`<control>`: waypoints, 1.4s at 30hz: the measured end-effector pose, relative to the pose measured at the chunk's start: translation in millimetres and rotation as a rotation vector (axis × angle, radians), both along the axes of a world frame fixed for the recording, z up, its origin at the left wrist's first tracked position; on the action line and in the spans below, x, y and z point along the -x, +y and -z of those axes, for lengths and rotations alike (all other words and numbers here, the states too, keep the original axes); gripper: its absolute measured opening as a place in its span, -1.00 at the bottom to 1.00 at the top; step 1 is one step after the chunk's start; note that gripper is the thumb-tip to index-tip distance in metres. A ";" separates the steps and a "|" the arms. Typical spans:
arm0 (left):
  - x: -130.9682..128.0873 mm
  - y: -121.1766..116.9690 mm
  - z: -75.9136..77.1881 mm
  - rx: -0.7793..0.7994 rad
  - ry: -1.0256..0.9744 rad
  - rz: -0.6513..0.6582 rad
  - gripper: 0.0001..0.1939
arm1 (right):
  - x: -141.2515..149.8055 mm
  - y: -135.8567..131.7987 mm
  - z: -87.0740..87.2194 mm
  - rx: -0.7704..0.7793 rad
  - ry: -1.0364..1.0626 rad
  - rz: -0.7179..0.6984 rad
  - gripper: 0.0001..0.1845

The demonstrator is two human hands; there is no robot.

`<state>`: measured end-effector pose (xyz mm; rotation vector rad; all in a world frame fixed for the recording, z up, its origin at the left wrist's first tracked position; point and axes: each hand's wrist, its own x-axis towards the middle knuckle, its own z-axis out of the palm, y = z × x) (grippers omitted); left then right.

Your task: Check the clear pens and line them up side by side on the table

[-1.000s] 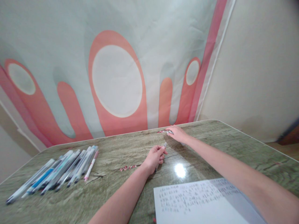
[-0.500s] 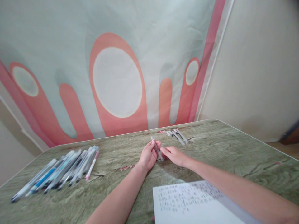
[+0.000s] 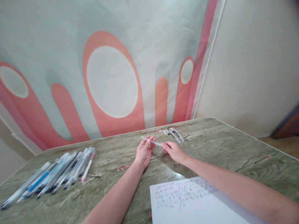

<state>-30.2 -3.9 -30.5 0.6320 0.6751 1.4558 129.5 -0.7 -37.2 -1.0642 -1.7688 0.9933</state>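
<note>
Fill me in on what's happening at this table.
A person is holding a slim, clear pen in both hands: the left hand, palm turned up, steadies one part, while the fingers of the right hand grip the other end. Beyond the right hand lie a few more pens and some short pieces, too small to identify surely. A larger row of pens lies on the left, and a sheet of paper with writing lies nearer the person.

We see a grey-green, wood-grained table (image 3: pixel 210 140); behind it, coral arches (image 3: pixel 102 38) with white ovals (image 3: pixel 112 81) on a pale grey-green backdrop (image 3: pixel 140 25); on it, dark-marked white paper (image 3: pixel 173 214) and a pink-and-white pen (image 3: pixel 88 167).
</note>
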 end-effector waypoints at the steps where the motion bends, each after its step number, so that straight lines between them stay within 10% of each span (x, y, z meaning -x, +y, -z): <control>1: -0.4 -0.4 0.3 -0.004 0.008 0.012 -0.73 | -0.1 1.0 0.3 0.010 0.021 0.010 -0.54; 42: -3.8 1.6 6.6 -0.003 0.093 -0.067 -0.77 | -1.8 -2.5 -1.2 -0.272 -0.104 0.173 -0.61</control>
